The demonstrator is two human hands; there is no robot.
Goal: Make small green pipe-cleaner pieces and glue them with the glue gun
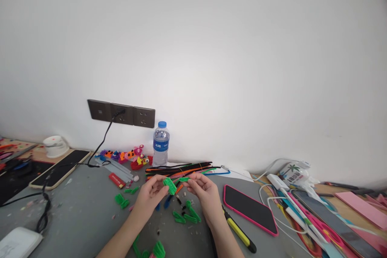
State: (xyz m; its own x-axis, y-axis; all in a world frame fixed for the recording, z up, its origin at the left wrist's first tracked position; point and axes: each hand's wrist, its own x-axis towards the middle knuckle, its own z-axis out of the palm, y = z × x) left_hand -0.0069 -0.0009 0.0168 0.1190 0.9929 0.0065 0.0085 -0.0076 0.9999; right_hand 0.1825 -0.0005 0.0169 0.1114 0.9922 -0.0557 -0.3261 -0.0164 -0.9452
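My left hand [153,192] pinches a folded green pipe cleaner piece [169,186] between thumb and fingers. Just to its right, my right hand [202,192] has a thin green pipe cleaner end [183,179] between thumb and fingertip; whether the two green parts are joined, I cannot tell. Beneath the hands lie several bent green pipe cleaner pieces [190,213]. Another green loop [121,200] rests left of my left wrist, and a green bundle [159,249] sits near the front edge of the view. Behind the hands is a pile of black, orange and pink pipe cleaners [181,169].
A water bottle [161,145] stands against the wall beside colourful pipe cleaner figures [123,155]. A pink-edged phone [250,209] and a yellow utility knife [240,231] lie right of my right arm. Another phone [60,169], a black cable [104,141] and a white charger [19,243] are at left.
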